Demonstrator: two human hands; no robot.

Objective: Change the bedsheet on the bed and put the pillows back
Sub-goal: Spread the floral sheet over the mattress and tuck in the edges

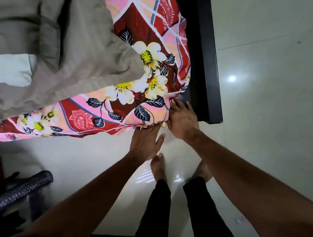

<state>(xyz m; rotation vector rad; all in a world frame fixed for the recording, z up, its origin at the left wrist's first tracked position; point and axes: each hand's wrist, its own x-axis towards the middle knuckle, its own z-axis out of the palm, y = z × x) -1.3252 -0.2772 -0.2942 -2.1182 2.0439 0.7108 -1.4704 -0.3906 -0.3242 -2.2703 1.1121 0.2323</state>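
1. At 10 o'clock, a white pillow [6, 70] lies on the bed, its near end tucked under a bunched grey-beige blanket [84, 55].
2. At 8 o'clock, a dark rolled mat [21, 190] lies low beside the bed, well apart from my hands.
3. The floral bedsheet [146, 35], pink and red with white flowers, covers the mattress from 9 o'clock round to 12. Its corner wraps the mattress corner right in front of my hands.
4. My left hand [145, 143] is near the middle, back upward, with the fingers stretched toward 12 o'clock. The tips are hidden under the sheet's hem, and the thumb sticks out straight toward 2 o'clock. It lies flat, with no pinch on the cloth that I can see.
5. My bare feet [158, 167] stand on the floor at 6 o'clock from the hands.
6. My right hand [182, 121] sits just beside the left, at its 2 o'clock. Its fingers are spread and straight, with the fingertips against the sheet's corner.
7. The black bed frame [210, 59] runs up toward 1 o'clock, touching the sheet's edge.
8. A glossy tile floor [273, 128] fills 3 o'clock.
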